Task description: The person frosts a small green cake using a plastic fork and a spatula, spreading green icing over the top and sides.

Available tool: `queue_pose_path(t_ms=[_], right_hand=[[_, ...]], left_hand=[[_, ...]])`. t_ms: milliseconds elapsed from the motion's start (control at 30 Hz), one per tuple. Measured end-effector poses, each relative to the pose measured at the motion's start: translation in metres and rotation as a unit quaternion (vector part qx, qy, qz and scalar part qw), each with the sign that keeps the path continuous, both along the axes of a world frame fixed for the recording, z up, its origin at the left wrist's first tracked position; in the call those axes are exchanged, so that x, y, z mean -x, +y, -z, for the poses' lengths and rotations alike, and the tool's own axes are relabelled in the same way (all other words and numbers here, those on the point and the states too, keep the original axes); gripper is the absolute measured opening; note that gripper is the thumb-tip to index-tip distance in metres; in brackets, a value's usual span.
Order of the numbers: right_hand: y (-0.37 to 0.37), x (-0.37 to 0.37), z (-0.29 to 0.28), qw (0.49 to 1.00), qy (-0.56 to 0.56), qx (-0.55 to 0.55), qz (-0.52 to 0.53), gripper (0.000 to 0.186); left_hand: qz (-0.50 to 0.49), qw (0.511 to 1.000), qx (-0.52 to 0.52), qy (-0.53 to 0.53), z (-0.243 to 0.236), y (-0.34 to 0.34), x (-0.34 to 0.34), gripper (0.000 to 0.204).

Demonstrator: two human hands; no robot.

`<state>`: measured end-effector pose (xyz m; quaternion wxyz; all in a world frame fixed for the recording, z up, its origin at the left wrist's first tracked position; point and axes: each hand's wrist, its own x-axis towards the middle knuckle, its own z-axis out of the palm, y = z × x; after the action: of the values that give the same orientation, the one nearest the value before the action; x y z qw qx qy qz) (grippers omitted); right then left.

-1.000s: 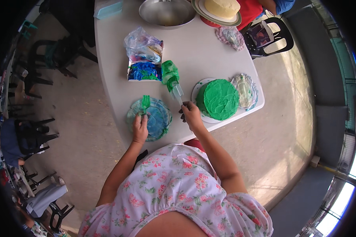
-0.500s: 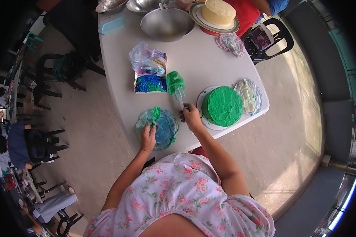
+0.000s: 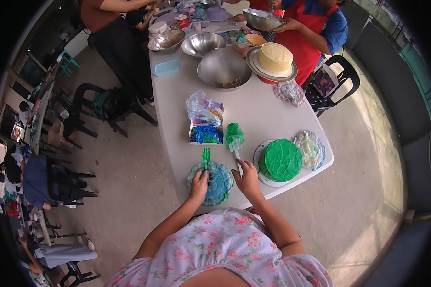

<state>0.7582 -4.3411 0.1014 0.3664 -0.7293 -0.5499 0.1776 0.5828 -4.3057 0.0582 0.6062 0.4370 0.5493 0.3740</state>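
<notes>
My left hand (image 3: 198, 185) is closed round the handle of a green-smeared fork (image 3: 206, 157), which points away over the far edge of a plate (image 3: 217, 187) stained blue and green. The fork's tines are raised toward an icing-smeared box. My right hand (image 3: 247, 179) grips the pale handle of a flat spatula (image 3: 237, 156). The spatula's far end meets a small cup-like thing coated in green icing (image 3: 234, 132); whether it is inside or against it I cannot tell. Just right of that hand stands a round cake (image 3: 279, 160) covered in green icing, on a white board (image 3: 263, 179).
A white box (image 3: 206, 134) holds blue icing and crumpled plastic. Beyond are steel bowls (image 3: 223, 69), a cream cake (image 3: 275, 58) on a plate, and a cloth (image 3: 290, 93). Wrapped plastic (image 3: 309, 150) lies beside the green cake. People work at the far end; chairs (image 3: 115, 107) flank the table.
The view has tilted up, showing more of the far table and people. My left hand and the fork have moved slightly forward over the plate. The right hand keeps its hold on the spatula.
</notes>
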Motion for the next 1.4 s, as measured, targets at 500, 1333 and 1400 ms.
queue_pose_path(t_ms=[500, 1333, 1400], right_hand=[[-0.033, -0.011, -0.11, 0.947, -0.033, -0.305, -0.091, 0.03], [-0.079, -0.19, -0.14, 0.902, -0.048, -0.416, -0.101, 0.026], [-0.08, -0.208, -0.143, 0.916, 0.036, -0.399, -0.02, 0.021]], left_hand=[[0.036, 0.928, 0.113, -0.354, -0.147, -0.011, -0.077, 0.014], [0.07, 0.947, 0.097, -0.297, -0.166, -0.074, -0.173, 0.036], [0.007, 0.981, 0.01, -0.193, -0.133, -0.063, -0.153, 0.035]])
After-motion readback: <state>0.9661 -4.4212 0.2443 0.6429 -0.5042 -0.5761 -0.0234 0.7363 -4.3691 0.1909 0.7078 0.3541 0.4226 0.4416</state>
